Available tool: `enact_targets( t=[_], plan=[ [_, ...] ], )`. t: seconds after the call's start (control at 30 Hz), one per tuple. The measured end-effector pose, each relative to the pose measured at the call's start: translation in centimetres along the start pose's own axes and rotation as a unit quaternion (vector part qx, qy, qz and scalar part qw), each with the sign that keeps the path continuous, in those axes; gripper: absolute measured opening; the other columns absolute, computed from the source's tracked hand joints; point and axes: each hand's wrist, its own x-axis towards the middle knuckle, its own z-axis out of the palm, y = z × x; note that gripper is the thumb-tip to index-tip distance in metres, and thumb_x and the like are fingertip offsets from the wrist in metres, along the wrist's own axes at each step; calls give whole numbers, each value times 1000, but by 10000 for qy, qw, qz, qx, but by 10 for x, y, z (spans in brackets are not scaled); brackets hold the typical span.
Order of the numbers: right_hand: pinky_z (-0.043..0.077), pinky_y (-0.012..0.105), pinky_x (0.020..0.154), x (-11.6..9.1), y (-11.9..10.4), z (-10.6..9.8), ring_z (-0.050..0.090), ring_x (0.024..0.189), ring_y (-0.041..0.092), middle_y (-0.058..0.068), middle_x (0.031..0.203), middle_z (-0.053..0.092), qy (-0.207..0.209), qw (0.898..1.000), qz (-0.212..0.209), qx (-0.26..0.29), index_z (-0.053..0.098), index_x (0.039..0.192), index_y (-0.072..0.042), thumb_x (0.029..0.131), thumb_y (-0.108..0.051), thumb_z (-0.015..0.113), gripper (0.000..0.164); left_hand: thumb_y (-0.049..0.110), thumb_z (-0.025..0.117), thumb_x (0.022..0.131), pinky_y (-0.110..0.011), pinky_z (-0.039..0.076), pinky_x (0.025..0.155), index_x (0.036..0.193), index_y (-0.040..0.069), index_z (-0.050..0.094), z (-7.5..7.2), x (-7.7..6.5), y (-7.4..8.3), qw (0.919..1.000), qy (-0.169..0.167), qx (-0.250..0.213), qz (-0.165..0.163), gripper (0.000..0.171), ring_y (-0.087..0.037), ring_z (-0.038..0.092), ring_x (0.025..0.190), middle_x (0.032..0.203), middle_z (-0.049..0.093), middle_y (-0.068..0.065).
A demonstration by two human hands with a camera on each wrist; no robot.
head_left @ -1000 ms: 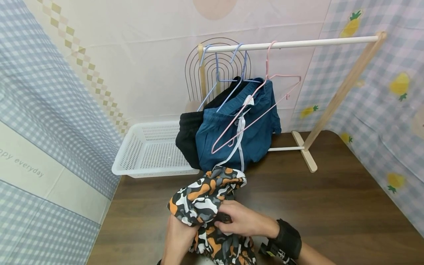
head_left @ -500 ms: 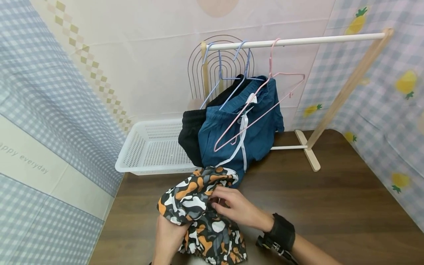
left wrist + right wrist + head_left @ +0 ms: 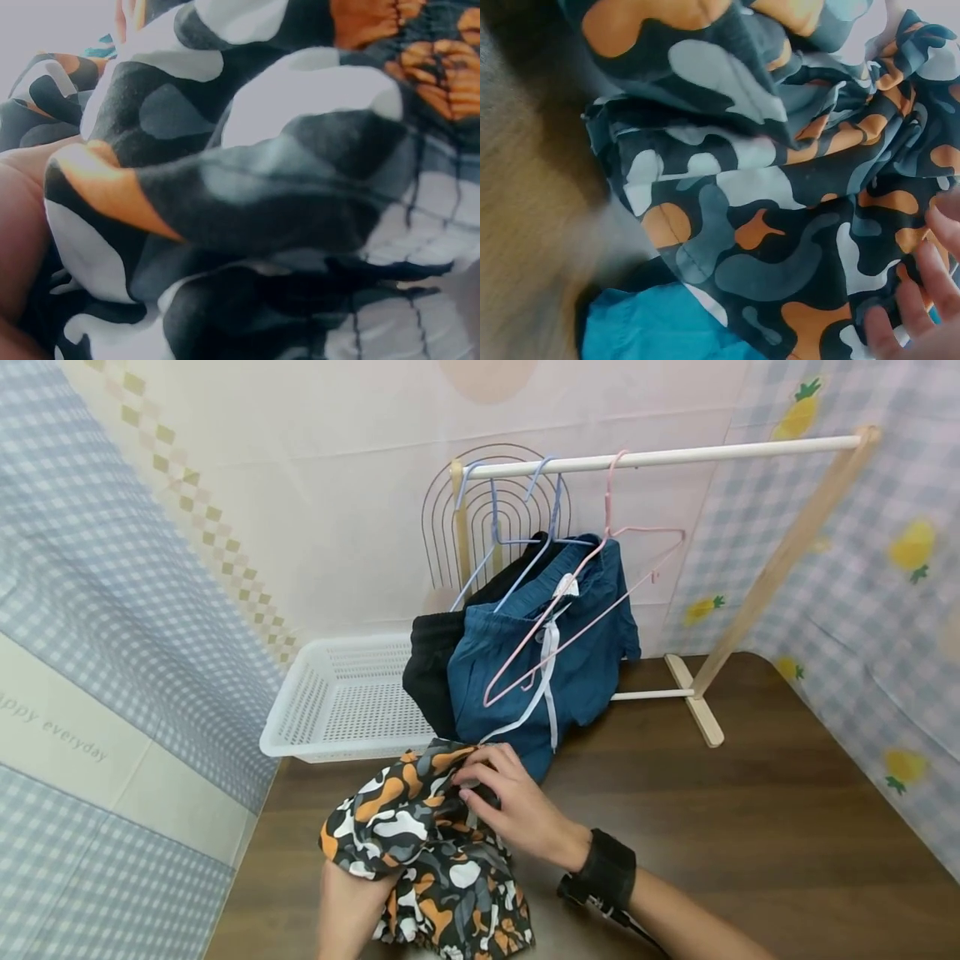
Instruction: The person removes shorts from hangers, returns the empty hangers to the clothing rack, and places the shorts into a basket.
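Camouflage-print shorts (image 3: 457, 897) in black, white, grey and orange lie bunched at the front of the table. My left hand (image 3: 348, 906) reaches up under a fold of the shorts, its fingers hidden by the cloth; I cannot tell how they lie. In the left wrist view, gathered stitching runs along the shorts (image 3: 292, 172). My right hand (image 3: 517, 810) is over the upper part with loosely bent, spread fingers, its fingertips at the cloth. The right wrist view shows this right hand (image 3: 922, 292) with fingers apart along the printed fabric (image 3: 765, 247).
Behind the shorts, a rack (image 3: 675, 456) carries blue hangers (image 3: 558, 510) with black shorts (image 3: 435, 660) and blue drawstring shorts (image 3: 585, 668). A pink hanger (image 3: 609, 510) hangs in front of them. A white basket (image 3: 300, 718) stands left on the wooden table (image 3: 675, 827).
Both hands and the camouflage-print shorts have shifted left. My right hand's fingers, earlier curled at the cloth, have loosened and spread. The hanging clothes stay in place.
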Motion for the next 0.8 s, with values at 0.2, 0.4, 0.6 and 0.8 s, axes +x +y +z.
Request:
enact_targets(
  t=[0.2,0.4,0.6,0.8],
  plan=[
    [41,48,105,9,1,6,42,127,28,10,141,49,315,9972,-311,-600,66,131,-13,110,-24,59,24,10,91,74,-60,56,93,107,-9,75,-7,5,-6,9998,112,71,-117,42,-45,69,104,113,73,-28],
    [45,42,113,21,3,14,47,140,24,10,152,49,105,9996,-265,-21,56,147,-10,113,-23,52,36,6,90,70,-59,57,92,92,-6,75,-16,9,-13,9980,604,172,80,29,-39,71,98,97,76,-21],
    [51,37,107,24,6,28,56,135,16,7,154,54,-245,9942,455,945,43,156,-9,117,-20,39,41,-1,92,67,-37,56,84,92,-3,76,-20,10,-15,9900,1195,224,714,30,-26,70,93,94,77,-14],
    [45,39,117,39,12,46,50,146,25,16,159,49,-555,9942,706,597,36,161,-3,112,-2,36,48,2,90,70,-61,54,94,103,-15,65,-29,14,-15,9867,1523,563,89,44,-49,66,104,107,70,-30]
  ],
)
